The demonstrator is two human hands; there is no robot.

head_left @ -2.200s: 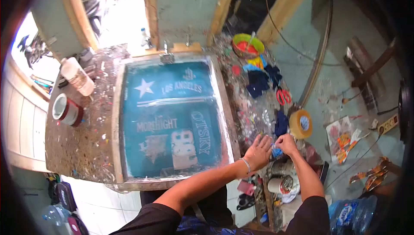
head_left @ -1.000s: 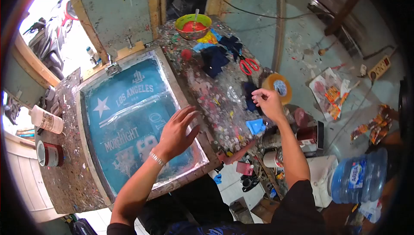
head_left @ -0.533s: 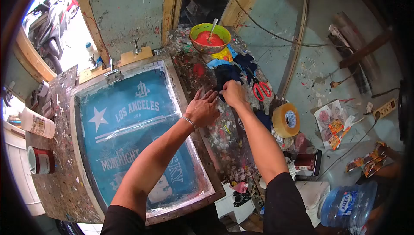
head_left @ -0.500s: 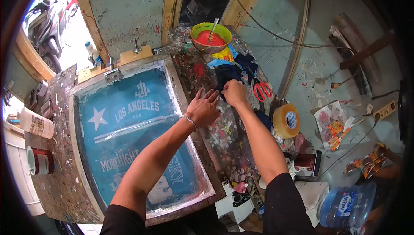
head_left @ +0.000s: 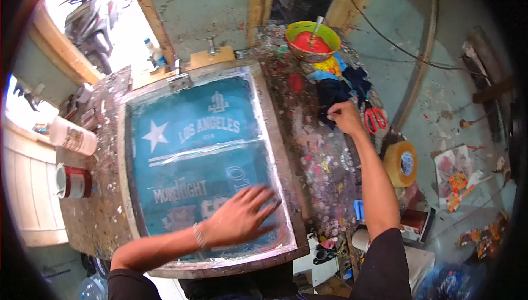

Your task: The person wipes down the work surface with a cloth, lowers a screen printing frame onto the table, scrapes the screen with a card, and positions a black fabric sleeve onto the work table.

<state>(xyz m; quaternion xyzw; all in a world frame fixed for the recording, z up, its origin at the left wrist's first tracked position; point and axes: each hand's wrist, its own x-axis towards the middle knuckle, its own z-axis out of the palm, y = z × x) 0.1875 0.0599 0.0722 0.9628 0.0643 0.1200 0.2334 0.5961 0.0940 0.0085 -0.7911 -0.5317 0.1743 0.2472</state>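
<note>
Right now the left hand [head_left: 239,218] is over the lower part of the framed screen [head_left: 195,110], palm down, with its fingers extended, loosely spread and empty as far as they show. They are blurred, and I cannot tell whether they touch the mesh or hang just above it. The right hand [head_left: 347,119] is at the lower edge of the dark cloth [head_left: 332,91], fingers curled in, thumb and forefinger drawn close together. Whether they pinch the fabric or only rest against it, I cannot tell.

The cloth lies crumpled on the paint-spotted bench [head_left: 316,162], to the right of the screen and below the green bowl [head_left: 291,44] of red paint [head_left: 305,40]. Red-handled scissors [head_left: 375,120] lie just right of the right hand, and a roll of tape [head_left: 400,163] stands farther down, beside the right forearm.
</note>
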